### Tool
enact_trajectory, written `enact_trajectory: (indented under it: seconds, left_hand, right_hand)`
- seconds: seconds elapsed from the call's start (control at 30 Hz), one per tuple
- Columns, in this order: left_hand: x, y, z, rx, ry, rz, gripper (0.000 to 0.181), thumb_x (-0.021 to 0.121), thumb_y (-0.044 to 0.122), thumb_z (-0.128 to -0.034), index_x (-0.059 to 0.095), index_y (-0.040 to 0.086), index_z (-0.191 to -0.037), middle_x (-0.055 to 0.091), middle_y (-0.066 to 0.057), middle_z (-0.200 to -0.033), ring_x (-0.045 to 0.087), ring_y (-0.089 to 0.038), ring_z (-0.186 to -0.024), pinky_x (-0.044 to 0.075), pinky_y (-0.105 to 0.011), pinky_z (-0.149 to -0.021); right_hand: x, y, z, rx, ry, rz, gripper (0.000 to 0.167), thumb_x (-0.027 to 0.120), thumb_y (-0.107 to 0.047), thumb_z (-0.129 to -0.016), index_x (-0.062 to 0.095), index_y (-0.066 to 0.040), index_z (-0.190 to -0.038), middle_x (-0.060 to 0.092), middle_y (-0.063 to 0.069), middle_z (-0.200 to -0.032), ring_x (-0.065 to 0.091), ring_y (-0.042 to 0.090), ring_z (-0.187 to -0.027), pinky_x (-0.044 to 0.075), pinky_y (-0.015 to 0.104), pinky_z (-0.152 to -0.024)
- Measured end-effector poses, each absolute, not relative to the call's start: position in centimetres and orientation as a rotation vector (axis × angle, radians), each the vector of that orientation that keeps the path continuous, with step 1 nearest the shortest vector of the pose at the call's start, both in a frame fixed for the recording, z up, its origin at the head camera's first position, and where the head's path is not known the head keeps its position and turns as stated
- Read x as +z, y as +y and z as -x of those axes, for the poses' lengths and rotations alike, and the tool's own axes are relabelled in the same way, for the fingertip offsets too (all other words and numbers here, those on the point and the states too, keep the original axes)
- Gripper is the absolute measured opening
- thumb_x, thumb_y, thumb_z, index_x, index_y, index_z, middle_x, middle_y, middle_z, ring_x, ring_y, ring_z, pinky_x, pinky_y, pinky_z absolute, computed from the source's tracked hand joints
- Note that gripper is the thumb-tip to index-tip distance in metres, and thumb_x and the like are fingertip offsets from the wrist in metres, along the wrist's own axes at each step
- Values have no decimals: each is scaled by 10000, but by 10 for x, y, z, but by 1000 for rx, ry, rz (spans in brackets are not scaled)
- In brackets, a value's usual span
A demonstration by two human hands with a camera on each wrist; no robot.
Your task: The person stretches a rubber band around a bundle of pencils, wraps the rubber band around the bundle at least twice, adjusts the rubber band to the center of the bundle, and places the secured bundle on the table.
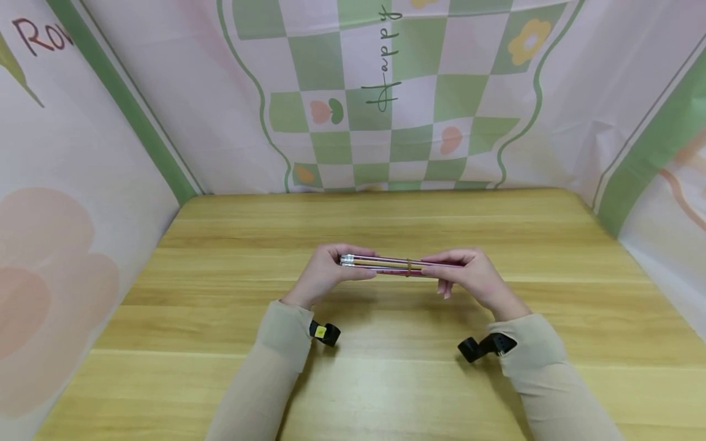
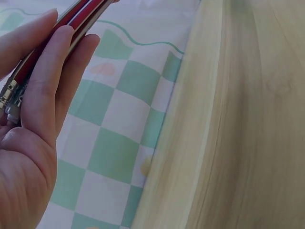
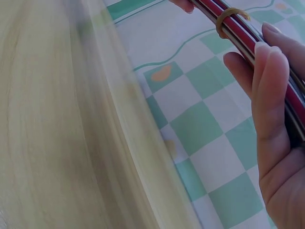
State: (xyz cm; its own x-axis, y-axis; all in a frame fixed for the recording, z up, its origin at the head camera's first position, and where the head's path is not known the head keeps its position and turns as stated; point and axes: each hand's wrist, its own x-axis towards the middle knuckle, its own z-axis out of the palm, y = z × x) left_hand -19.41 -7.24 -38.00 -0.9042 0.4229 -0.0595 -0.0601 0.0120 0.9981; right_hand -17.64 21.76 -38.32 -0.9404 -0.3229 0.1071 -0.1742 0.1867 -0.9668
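A bundle of pencils (image 1: 388, 264) is held level above the table between both hands. Their metal ferrule ends point left, and a tan rubber band (image 3: 224, 21) circles the bundle nearer its right half. My left hand (image 1: 326, 269) grips the ferrule end, thumb on the near side and fingers on the far side. The right hand (image 1: 471, 271) pinches the other end, just right of the band. In the left wrist view, red and dark pencil barrels (image 2: 35, 62) show between the fingers. The pencils' right tips are hidden by the right hand.
The wooden table (image 1: 353, 392) extends under both arms. Behind it hangs a cloth backdrop (image 1: 366, 55) with green and white checks, and printed cloth walls (image 1: 60, 153) stand at both sides. Black wrist cameras (image 1: 330, 334) are strapped at both cuffs.
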Motion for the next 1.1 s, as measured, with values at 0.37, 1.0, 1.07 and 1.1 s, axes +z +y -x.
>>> enact_trajectory:
  seconds: [0.37,1.0,1.07,1.1]
  left_hand:
    - [-383,-72,196,1950,1967,-353,361,840,80,-773,750,99,-1122,742,-40,-1141,707,-161,-951,580,-283,-889]
    - [-387,-73,197,1954,1980,-313,323,855,119,-766,768,105,-1076,750,-13,-1132,666,-181,-1100,553,-320,-965]
    - [-387,-73,197,1943,1990,-313,322,854,124,-767,768,109,-1078,745,-9,-1147,656,-180,-1111,551,-322,-970]
    - [-388,-74,197,1934,1996,-309,320,855,130,-768,768,113,-1076,741,-3,-1156,648,-179,-1118,548,-325,-975]
  right_hand:
    - [-387,216,179,-1908,2292,460,236,728,-39,-881,770,-264,-937,703,13,-642,633,124,-517,585,307,-479]
    - [-397,213,182,-2044,2133,497,277,677,32,-899,769,-222,-957,760,16,-780,712,139,-626,635,316,-602]
    - [-398,212,182,-2060,2111,481,285,676,44,-895,770,-219,-953,766,11,-816,724,140,-655,639,312,-630]
    - [-399,212,182,-2071,2099,471,290,678,52,-891,772,-216,-949,769,8,-832,729,142,-667,639,310,-643]
